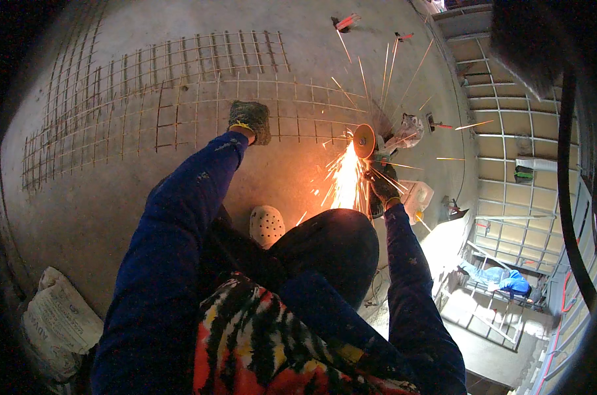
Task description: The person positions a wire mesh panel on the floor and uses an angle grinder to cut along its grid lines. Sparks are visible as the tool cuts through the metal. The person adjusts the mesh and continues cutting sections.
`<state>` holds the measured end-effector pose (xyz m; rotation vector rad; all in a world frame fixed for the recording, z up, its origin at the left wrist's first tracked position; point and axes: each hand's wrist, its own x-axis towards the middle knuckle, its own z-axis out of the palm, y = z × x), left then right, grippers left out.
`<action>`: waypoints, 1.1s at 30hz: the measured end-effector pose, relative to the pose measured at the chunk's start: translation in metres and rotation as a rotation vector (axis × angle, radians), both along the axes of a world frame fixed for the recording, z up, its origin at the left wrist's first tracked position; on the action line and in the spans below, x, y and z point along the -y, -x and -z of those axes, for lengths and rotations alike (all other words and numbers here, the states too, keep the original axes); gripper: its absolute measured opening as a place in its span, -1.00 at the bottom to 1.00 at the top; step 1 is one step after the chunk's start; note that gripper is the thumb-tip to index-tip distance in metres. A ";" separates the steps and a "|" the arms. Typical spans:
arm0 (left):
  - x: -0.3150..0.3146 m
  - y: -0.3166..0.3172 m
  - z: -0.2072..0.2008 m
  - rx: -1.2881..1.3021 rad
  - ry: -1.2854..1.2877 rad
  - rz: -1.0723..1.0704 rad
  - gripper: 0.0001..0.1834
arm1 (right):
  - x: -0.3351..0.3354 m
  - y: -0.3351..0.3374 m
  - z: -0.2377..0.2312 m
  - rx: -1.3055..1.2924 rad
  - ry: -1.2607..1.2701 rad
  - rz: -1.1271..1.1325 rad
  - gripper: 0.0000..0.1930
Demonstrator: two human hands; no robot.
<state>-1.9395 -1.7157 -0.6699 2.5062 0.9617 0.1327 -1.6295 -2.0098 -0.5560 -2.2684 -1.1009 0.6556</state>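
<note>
My right hand (384, 185), in a dark glove, is closed round the body of an angle grinder (379, 158). The round orange-brown disc (364, 141) stands at the right end of a rusty wire mesh (206, 99) lying on the concrete floor. Bright sparks (348, 176) pour from the disc toward my knee, and thin streaks fly off ahead. Farther left my gloved left hand (249, 121) is closed on the near edge of the mesh, its fingertips hidden under the glove's bulk. The exact contact between disc and wire is lost in the glare.
A white perforated shoe (267, 226) is on the floor near the sparks. Right of the grinder lie a clear plastic bag (407, 131) and a whitish container (417, 197). A white sack (60, 319) sits at lower left. A person in blue (509, 282) is at far right, near metal framing (502, 158).
</note>
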 end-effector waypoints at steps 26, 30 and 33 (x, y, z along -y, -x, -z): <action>0.004 -0.002 0.020 0.150 -0.083 -0.061 -0.60 | 0.005 -0.030 0.021 0.408 0.131 -0.196 -0.69; 0.003 -0.003 0.028 0.089 -0.064 -0.021 -0.57 | 0.004 -0.020 0.019 0.228 -0.020 -0.052 -0.68; 0.004 -0.001 0.034 0.196 -0.069 -0.052 -0.52 | 0.002 -0.012 0.015 0.158 -0.054 -0.010 -0.64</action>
